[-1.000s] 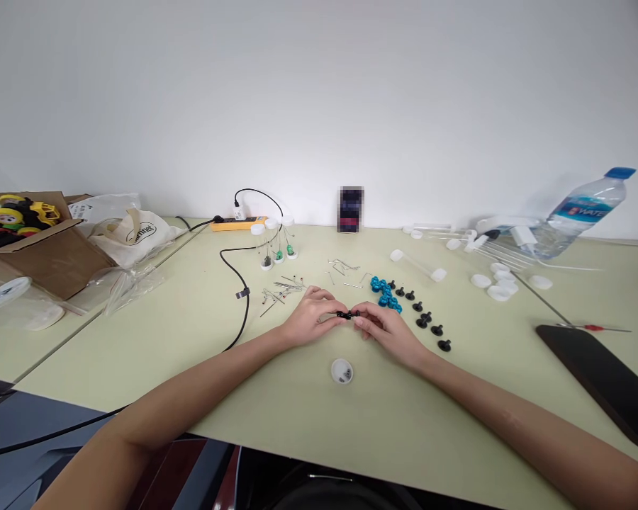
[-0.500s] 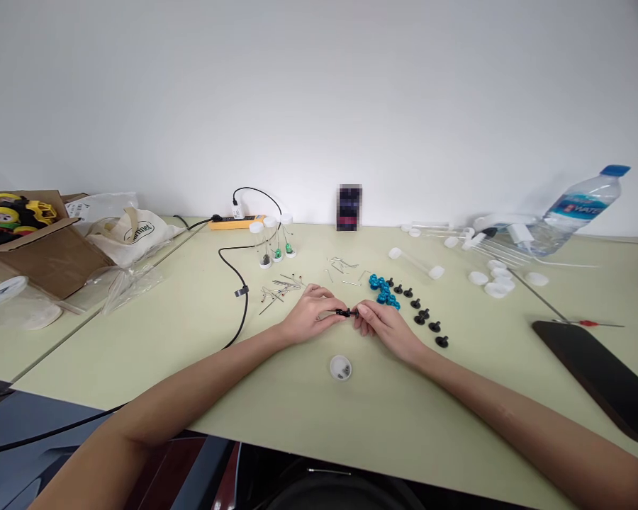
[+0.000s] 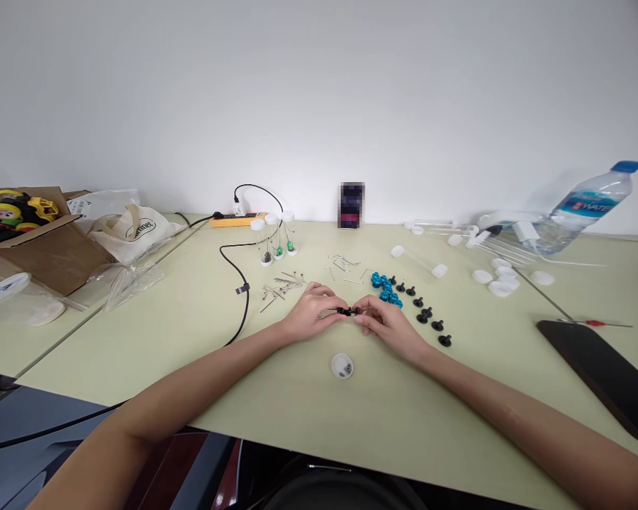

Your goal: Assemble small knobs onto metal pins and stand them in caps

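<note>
My left hand (image 3: pixel 311 316) and my right hand (image 3: pixel 388 324) meet at the middle of the pale green table (image 3: pixel 191 333). Both pinch a small black part (image 3: pixel 347 311) held between their fingertips. Just right of my right hand lie a cluster of blue knobs (image 3: pixel 385 289) and a curved row of black knobs (image 3: pixel 428 320). A small white cap (image 3: pixel 342 366) holding tiny dark bits sits on the table in front of my hands. Thin metal pins (image 3: pixel 281 286) lie scattered left of my left hand.
A black cable (image 3: pixel 242 283) runs from an orange power strip (image 3: pixel 237 220). Three small vials (image 3: pixel 276 241) stand behind the pins. White tubes and caps (image 3: pixel 497 273) and a water bottle (image 3: pixel 579 210) lie at right, a black tablet (image 3: pixel 600 372) near the right edge, a cardboard box (image 3: pixel 42 248) at left.
My hands stay together on the black part with only slight finger shifts. The view has moved a little.
</note>
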A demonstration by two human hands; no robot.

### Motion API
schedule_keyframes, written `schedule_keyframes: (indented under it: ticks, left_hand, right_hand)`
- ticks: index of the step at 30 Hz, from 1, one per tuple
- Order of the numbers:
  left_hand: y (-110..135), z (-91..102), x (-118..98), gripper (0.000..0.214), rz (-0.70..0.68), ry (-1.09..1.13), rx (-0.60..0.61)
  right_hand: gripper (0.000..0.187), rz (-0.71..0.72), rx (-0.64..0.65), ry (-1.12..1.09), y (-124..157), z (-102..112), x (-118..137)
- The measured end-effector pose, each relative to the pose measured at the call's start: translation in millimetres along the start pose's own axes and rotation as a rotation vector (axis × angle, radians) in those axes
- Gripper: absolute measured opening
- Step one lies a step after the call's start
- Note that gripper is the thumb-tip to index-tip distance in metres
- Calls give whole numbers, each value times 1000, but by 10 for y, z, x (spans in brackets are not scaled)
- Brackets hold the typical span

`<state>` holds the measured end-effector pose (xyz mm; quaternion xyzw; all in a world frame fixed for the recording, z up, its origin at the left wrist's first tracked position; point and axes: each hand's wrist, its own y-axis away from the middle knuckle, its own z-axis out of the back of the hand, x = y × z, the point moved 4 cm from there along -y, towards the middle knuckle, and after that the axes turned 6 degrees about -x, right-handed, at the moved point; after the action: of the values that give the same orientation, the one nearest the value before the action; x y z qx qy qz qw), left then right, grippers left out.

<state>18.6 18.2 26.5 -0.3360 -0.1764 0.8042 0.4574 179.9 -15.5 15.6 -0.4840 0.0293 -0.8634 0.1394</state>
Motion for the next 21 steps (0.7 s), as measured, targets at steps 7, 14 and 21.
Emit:
schedule_keyframes:
  ticks: [7,14,21]
  left_hand:
    - [-1,7,-10,22,-1,25,11]
    - [0,16,-13,22,5,34,5]
    - [3,20,-17,23,3,28,-3]
  right_hand:
    - [14,15,-6,-22,8,-4,-6]
    - [20,-7,0,-44,11,-4,17]
    - [23,3,16,-13,16,7,61]
